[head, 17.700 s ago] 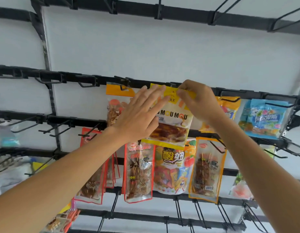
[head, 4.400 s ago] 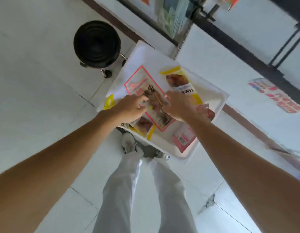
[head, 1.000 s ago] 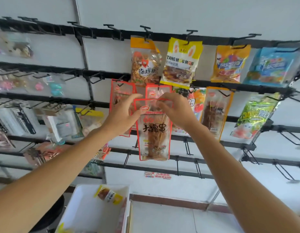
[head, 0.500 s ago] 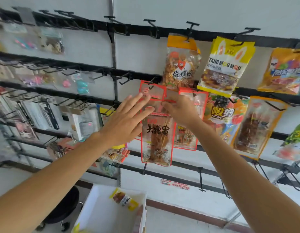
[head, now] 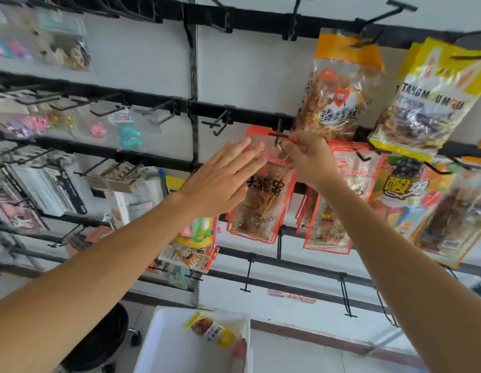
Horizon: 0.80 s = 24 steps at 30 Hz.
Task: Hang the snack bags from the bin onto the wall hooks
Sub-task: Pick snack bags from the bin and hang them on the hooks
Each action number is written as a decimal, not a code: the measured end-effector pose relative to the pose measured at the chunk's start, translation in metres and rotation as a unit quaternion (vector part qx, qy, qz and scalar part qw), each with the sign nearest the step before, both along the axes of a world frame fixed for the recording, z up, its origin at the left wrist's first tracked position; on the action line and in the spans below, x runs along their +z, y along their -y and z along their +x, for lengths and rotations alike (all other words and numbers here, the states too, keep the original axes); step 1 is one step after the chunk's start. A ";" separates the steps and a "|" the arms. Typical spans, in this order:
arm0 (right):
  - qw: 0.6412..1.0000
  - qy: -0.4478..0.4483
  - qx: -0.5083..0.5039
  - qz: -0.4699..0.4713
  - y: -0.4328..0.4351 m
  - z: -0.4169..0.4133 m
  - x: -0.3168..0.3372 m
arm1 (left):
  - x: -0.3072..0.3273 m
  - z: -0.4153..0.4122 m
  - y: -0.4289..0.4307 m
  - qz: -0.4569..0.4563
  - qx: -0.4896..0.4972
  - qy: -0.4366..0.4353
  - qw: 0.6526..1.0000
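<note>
Below the hands: white bin (head: 164, 345), stool (head: 99, 343) beside. Left hand (head: 220, 179) flat, fingers straight, on red bag (head: 263, 205); right hand (head: 309, 160) pinches its top at wall hook (head: 277, 135).

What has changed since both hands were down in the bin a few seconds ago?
The red-edged bag has been lifted from the bin to a hook. The right hand pinches its top there; the left hand has let go and opened flat. The yellow bag stays in the bin.

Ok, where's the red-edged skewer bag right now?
The red-edged skewer bag is centre of the head view at a hook, below the orange-topped bag; the right hand pinches its top, the left hand lies flat on it.
</note>
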State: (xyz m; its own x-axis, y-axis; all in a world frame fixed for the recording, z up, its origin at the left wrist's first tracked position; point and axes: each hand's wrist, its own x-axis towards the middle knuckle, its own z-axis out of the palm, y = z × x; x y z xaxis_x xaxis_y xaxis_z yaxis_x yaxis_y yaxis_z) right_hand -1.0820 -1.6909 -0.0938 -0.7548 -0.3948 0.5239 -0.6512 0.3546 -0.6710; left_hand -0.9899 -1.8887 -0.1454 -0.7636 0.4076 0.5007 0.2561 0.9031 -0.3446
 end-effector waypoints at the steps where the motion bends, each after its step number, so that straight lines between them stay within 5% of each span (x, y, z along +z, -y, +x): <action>1: 1.000 -0.002 0.001 -0.005 0.001 -0.002 -0.002 | 0.000 -0.006 0.000 -0.003 0.000 -0.002 1.000; 17: 0.997 -0.035 0.060 0.017 -0.003 -0.020 -0.005 | -0.014 -0.036 -0.012 0.022 0.000 -0.049 0.999; 24: 0.991 -0.075 -0.112 0.021 0.011 -0.035 -0.023 | -0.013 -0.050 -0.014 0.001 0.050 -0.007 0.999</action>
State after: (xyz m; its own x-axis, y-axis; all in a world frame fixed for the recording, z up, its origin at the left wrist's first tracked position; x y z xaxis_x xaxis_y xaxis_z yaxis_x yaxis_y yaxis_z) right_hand -1.1166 -1.7020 -0.1166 -0.7415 -0.2493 0.6229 -0.6435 0.5271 -0.5551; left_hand -1.0394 -1.8749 -0.1583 -0.7938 0.3280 0.5121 0.1594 0.9248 -0.3453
